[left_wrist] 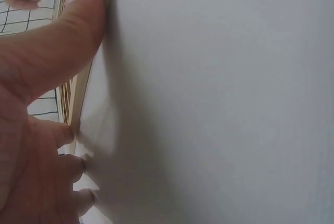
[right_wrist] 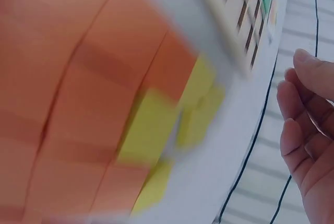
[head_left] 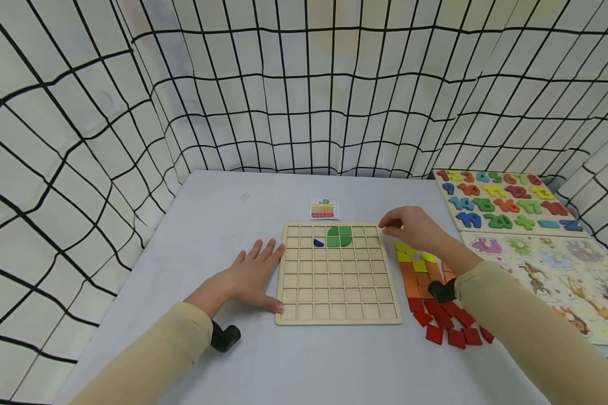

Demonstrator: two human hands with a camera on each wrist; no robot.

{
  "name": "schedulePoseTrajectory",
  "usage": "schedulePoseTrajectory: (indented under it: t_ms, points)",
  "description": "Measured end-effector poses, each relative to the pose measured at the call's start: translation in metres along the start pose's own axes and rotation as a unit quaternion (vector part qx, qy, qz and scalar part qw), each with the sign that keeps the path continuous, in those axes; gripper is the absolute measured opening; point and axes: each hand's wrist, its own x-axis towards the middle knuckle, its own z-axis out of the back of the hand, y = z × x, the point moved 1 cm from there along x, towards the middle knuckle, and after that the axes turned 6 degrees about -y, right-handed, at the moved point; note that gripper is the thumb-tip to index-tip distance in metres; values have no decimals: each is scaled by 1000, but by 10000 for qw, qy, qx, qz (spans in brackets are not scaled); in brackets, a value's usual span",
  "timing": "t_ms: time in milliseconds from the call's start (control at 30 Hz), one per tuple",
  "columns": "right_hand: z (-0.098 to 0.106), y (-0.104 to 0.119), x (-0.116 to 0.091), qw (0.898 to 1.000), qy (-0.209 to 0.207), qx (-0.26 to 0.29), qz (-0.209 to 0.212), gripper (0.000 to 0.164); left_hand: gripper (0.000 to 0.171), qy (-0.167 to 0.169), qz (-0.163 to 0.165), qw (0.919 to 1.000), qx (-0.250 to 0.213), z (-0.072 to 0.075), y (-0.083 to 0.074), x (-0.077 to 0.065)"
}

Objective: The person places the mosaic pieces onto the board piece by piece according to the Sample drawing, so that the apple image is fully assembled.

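Note:
A wooden grid board (head_left: 339,281) lies on the table, with green pieces (head_left: 339,237) forming a leaf-like shape in its upper rows and a small dark blue piece (head_left: 318,243) beside them. My left hand (head_left: 250,275) is spread flat at the board's left side, its thumb (left_wrist: 83,20) touching the frame. Near the board's upper right corner hovers my right hand (head_left: 410,228), above the table. Its fingers are loosely bent in the right wrist view, and nothing shows between them. Yellow pieces (head_left: 419,266) lie just below that hand.
Orange pieces (head_left: 411,283) and red pieces (head_left: 434,334) spread to the board's right, partly under the right forearm. A small pattern card (head_left: 324,208) lies behind the board. A number puzzle (head_left: 506,202) and an animal puzzle (head_left: 557,281) lie far right. Black netting surrounds the table.

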Motion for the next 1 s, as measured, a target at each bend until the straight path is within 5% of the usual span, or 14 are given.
schedulePoseTrajectory:
  t_ms: [300,1000]
  points:
    - [21,-52,-37,9980,429,-90,-453,18,126,0,-35,10000,-13,-1,1,1]
    - [19,-67,-54,9933,828,-130,-798,21,126,45,-36,10000,-24,1,-1,2]
